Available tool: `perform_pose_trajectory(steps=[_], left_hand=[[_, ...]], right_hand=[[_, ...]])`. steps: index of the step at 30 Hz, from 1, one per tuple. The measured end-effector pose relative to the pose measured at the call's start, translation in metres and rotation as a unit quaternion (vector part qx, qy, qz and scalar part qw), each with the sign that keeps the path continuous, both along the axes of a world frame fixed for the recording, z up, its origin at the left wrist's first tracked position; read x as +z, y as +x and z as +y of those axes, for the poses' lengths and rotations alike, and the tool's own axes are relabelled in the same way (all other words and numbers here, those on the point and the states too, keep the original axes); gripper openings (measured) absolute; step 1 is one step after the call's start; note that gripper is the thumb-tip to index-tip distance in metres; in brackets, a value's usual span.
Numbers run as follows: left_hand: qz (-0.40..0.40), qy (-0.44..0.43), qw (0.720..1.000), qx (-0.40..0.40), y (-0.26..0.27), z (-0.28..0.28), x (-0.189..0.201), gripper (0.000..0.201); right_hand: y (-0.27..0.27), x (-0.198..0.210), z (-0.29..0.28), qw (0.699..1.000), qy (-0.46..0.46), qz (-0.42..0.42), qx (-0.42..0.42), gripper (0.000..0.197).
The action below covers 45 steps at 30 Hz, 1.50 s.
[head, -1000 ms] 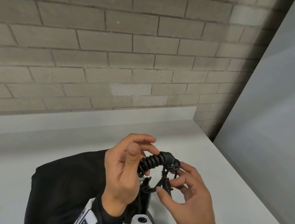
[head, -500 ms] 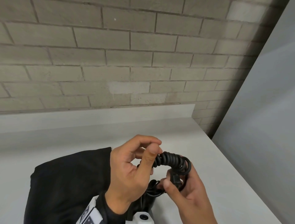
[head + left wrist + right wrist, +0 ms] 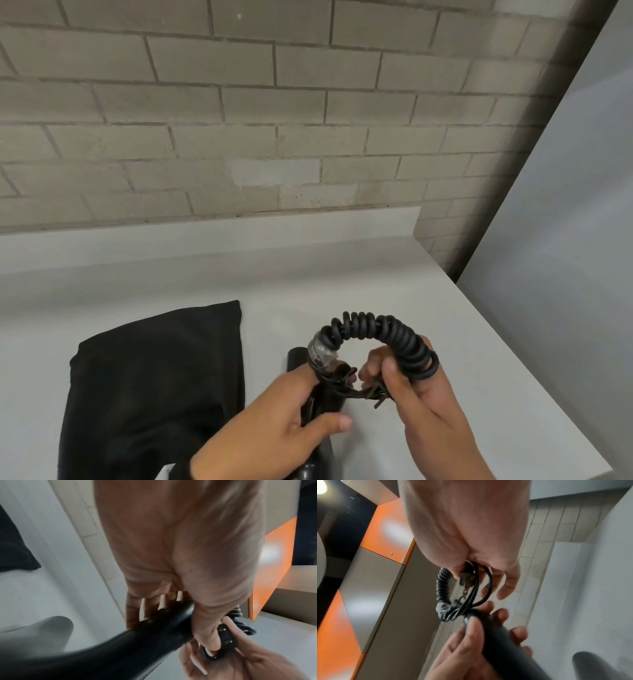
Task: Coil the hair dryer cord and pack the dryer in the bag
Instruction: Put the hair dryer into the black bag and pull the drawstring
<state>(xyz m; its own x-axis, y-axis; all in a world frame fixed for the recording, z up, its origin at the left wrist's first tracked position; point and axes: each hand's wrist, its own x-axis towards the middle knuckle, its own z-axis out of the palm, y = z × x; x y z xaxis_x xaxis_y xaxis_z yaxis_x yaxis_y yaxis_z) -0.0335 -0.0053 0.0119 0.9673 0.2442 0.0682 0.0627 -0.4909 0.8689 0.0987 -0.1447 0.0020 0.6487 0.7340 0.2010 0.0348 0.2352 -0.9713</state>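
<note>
Dryer (image 3: pixel 325 401) and cord (image 3: pixel 387 337) gripped above white counter (image 3: pixel 445 342) beside brick wall (image 3: pixel 239 120).

The hair dryer (image 3: pixel 325 394) is plain black, and so is its spiral cord (image 3: pixel 387 334), except for a short wrap of clear, glossy tape (image 3: pixel 320 354) at one end of the coil; the plug (image 3: pixel 224 639) is black too. The bag (image 3: pixel 154 387) near the front left of the tabletop (image 3: pixel 342 274) is matte black without any pattern, while the tabletop is plain pale grey-white. Behind its far edge the wall (image 3: pixel 239 102) shows a running pattern of beige-grey bricks with darker joints, and the wrist views catch orange panels (image 3: pixel 388 528) beside grey-beige ones.
</note>
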Motion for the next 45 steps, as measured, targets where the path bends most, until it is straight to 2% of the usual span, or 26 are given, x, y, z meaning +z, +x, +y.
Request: perform_pose_trajectory(steps=[3, 8, 10, 11, 13, 15, 16, 18, 21, 25, 27, 30, 31, 34, 36, 37, 39, 42, 43, 44, 45], left_hand=[[-0.021, 0.019, 1.000, -0.011, 0.003, 0.001, -0.002, 0.038], [-0.071, 0.061, 0.994, -0.048, 0.013, 0.001, -0.003, 0.033], [-0.093, 0.080, 0.991, -0.055, 0.018, 0.003, -0.007, 0.028], [-0.111, 0.094, 0.988, -0.053, 0.021, 0.004, -0.010, 0.025], [-0.155, 0.123, 0.979, -0.043, 0.029, 0.005, -0.016, 0.020], [-0.194, 0.127, 0.972, -0.027, 0.038, 0.004, -0.022, 0.018], [-0.208, 0.124, 0.970, -0.019, 0.042, 0.004, -0.026, 0.018], [-0.230, 0.115, 0.966, -0.003, 0.049, 0.005, -0.034, 0.017], [-0.240, 0.136, 0.961, 0.015, 0.059, 0.010, -0.050, 0.021], [-0.204, 0.161, 0.964, 0.056, 0.066, 0.012, -0.066, 0.046], [-0.183, 0.163, 0.967, 0.061, 0.066, 0.014, -0.071, 0.050], [-0.106, 0.198, 0.972, 0.064, 0.064, 0.014, -0.079, 0.050], [-0.074, 0.193, 0.975, 0.082, 0.062, 0.013, -0.080, 0.056], [0.037, 0.096, 0.985, 0.141, 0.056, 0.008, -0.081, 0.086], [0.099, 0.017, 0.983, 0.152, 0.052, 0.004, -0.082, 0.093], [0.127, -0.015, 0.981, 0.145, 0.050, 0.003, -0.084, 0.086], [0.163, -0.102, 0.974, 0.119, 0.045, -0.002, -0.085, 0.061], [0.175, -0.268, 0.940, 0.114, 0.037, -0.008, -0.091, 0.055], [0.181, -0.319, 0.921, 0.127, 0.037, -0.009, -0.093, 0.051], [0.194, -0.349, 0.908, 0.126, 0.036, -0.009, -0.095, 0.047], [0.199, -0.365, 0.902, 0.117, 0.034, -0.010, -0.093, 0.044]], right_hand=[[0.010, -0.002, -0.015, 0.998, -0.037, -0.034, 0.034, 0.044], [0.021, -0.011, -0.031, 0.997, -0.070, -0.012, 0.012, 0.060], [0.024, -0.013, -0.038, 0.993, -0.089, 0.066, 0.044, 0.070], [0.024, -0.012, -0.041, 0.985, -0.105, 0.113, 0.083, 0.069], [0.023, -0.013, -0.043, 0.972, -0.112, 0.145, 0.150, 0.061], [0.024, -0.023, -0.041, 0.970, -0.059, 0.196, 0.129, 0.066], [0.026, -0.030, -0.040, 0.974, -0.033, 0.195, 0.111, 0.067], [0.029, -0.043, -0.036, 0.990, -0.002, 0.117, 0.074, 0.056], [0.030, -0.058, -0.037, 0.997, 0.041, 0.043, 0.040, 0.019], [0.029, -0.069, -0.034, 0.998, 0.003, -0.067, -0.012, 0.026], [0.030, -0.072, -0.034, 0.988, -0.025, -0.151, -0.019, 0.013], [0.036, -0.083, -0.037, 0.965, -0.081, -0.249, -0.005, 0.031], [0.037, -0.084, -0.037, 0.956, -0.102, -0.274, -0.001, 0.036], [0.038, -0.091, -0.036, 0.949, -0.123, -0.290, 0.008, 0.033], [0.035, -0.095, -0.032, 0.952, -0.119, -0.282, 0.005, 0.033], [0.033, -0.098, -0.030, 0.952, -0.127, -0.280, 0.006, 0.033], [0.032, -0.099, -0.029, 0.951, -0.148, -0.272, 0.008, 0.034], [0.030, -0.104, -0.031, 0.957, -0.179, -0.224, 0.043, 0.019], [0.031, -0.104, -0.032, 0.943, -0.210, -0.253, 0.059, 0.018], [0.029, -0.106, -0.035, 0.948, -0.224, -0.212, 0.080, 0.035], [0.028, -0.108, -0.035, 0.958, -0.245, -0.120, 0.090, 0.049]])
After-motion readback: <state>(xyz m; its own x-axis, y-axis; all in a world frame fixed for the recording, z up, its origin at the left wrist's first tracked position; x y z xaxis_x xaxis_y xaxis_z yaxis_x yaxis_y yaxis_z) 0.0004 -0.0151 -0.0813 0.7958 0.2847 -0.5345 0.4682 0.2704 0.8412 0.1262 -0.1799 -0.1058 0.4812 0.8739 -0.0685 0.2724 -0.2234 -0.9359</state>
